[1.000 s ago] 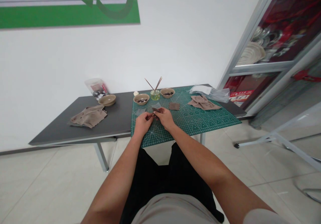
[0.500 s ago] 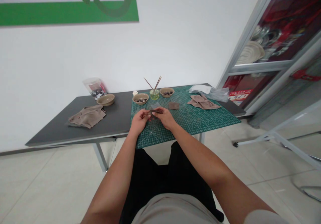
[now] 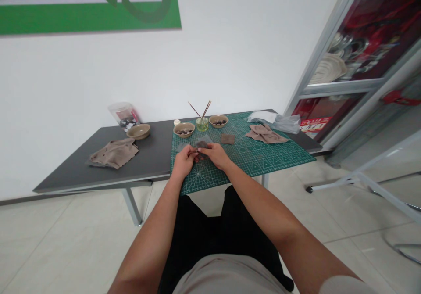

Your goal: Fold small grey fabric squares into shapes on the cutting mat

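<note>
My left hand (image 3: 183,161) and my right hand (image 3: 213,155) meet over the green cutting mat (image 3: 250,162). Both pinch a small dark brown fabric piece (image 3: 201,145) between their fingertips, just above the mat. A thin stick seems to run between the hands, but it is too small to be sure. A grey fabric square (image 3: 182,146) lies on the mat beside my left hand. Another brown square (image 3: 227,139) lies to the right of my right hand.
Behind the hands stand two tan bowls (image 3: 184,130) (image 3: 219,121) with dark pieces and a small glass with sticks (image 3: 202,123). A third bowl (image 3: 138,131), a plastic jar (image 3: 124,113) and beige cloths (image 3: 113,152) (image 3: 265,133) lie on the grey table (image 3: 98,175).
The hands stayed together over the mat and shifted slightly. The fabric piece turned a little between the fingers. The camera drifted slightly.
</note>
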A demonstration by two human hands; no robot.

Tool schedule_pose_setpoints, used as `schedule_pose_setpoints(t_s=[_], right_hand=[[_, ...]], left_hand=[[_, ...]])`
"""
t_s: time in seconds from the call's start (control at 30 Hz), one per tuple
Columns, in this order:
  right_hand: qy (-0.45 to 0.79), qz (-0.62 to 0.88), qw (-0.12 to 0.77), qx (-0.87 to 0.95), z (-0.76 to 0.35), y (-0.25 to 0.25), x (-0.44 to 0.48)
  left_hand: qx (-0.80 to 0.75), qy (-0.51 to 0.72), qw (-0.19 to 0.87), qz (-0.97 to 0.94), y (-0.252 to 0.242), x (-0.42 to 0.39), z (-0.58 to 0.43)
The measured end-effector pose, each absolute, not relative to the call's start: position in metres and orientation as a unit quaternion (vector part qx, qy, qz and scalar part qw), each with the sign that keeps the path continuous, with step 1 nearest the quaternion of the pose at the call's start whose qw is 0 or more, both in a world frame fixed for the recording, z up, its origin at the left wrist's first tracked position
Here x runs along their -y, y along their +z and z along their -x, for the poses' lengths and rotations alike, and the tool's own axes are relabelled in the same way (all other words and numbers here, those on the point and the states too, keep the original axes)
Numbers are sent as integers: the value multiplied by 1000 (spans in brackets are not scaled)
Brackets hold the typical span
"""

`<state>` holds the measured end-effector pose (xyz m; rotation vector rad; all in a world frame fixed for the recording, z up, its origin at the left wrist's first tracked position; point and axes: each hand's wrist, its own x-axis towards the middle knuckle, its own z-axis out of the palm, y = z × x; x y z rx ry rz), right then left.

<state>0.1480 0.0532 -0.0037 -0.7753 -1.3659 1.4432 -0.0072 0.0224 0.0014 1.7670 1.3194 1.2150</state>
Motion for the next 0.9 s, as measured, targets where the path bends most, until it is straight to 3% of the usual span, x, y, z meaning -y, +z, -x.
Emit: schedule_pose_setpoints(t_s=[0.27,0.6,0.77,0.9], right_hand=[[556,344,496,571,-144,-9,-53],[523,397,510,556,-141,-9,-55],[571,369,571,461,-142,-3,-54],[612,329,554,458,-145,0,-52]], left_hand=[[-534,448,246,-674,4,-19,6],[-528,433,248,-688,1,-23,7],[-528,483,208,-667,2,-24,8],[-524,513,225,-642,1,-24,8]])
